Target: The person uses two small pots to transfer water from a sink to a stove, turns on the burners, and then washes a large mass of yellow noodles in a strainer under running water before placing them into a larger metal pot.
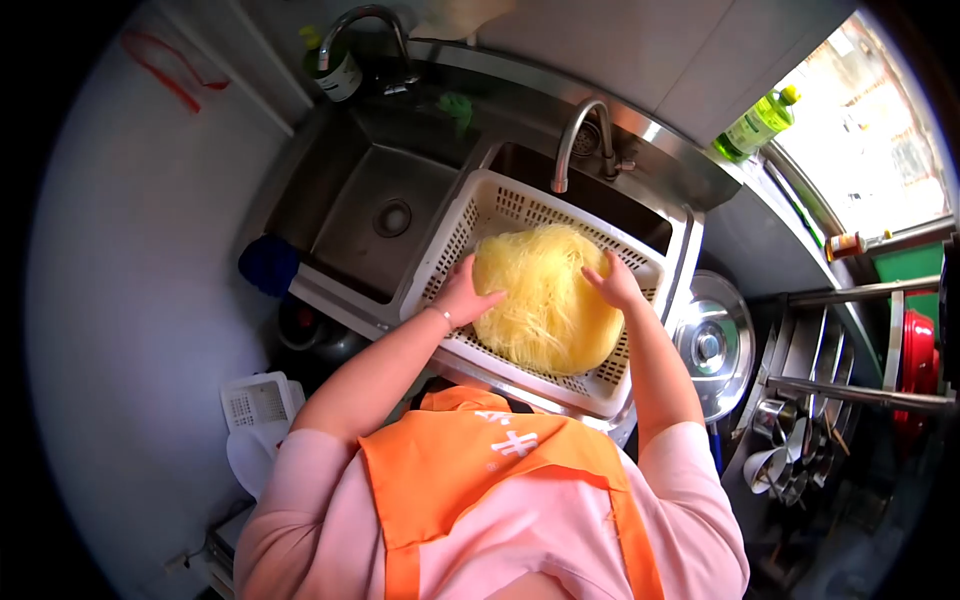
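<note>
A large, tangled mound of thin yellow noodles (pixel 550 300) sits in a white slatted plastic basket (pixel 515 385). My left hand (pixel 462 293) cups the mound's left side, thumb on top and the other fingers partly hidden against it. On the opposite side, my right hand (pixel 616 282) grips the mound's edge in the same way, with thumb and fingers against the strands. The basket rests over the right basin of a steel sink, below a curved tap (pixel 572 150).
The left steel basin (pixel 390 217) lies beside the basket, with a second tap (pixel 365 15) behind it. A dark blue cloth (pixel 268 265) hangs at the sink's left corner. At right are a round metal lid (pixel 710 345), a green bottle (pixel 757 125) and a utensil rack (pixel 800 430).
</note>
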The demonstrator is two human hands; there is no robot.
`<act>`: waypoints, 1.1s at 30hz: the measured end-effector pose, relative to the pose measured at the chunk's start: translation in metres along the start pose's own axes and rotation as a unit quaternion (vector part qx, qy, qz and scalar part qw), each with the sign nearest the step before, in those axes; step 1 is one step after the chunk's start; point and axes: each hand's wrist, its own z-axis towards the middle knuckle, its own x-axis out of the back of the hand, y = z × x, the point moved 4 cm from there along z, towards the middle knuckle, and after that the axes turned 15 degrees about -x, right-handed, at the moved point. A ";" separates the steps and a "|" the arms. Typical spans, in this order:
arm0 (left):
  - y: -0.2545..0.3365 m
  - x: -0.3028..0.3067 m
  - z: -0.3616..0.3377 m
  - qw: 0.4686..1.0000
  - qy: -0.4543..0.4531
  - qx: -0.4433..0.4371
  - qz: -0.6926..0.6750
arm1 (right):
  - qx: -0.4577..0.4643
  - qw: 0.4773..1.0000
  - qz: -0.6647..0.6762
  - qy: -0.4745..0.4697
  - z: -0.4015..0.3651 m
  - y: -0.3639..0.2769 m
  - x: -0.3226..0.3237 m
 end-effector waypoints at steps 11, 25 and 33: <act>-0.038 -0.032 0.046 0.994 -0.112 0.009 0.002 | -0.066 0.995 -0.016 -0.074 0.033 -0.014 0.011; -0.043 -0.027 0.049 0.993 -0.080 -0.044 -0.070 | -0.319 0.891 0.294 -0.135 0.027 0.051 -0.003; -0.067 -0.042 0.059 0.946 0.000 0.077 -0.314 | -0.299 0.917 0.197 -0.176 0.022 0.042 0.005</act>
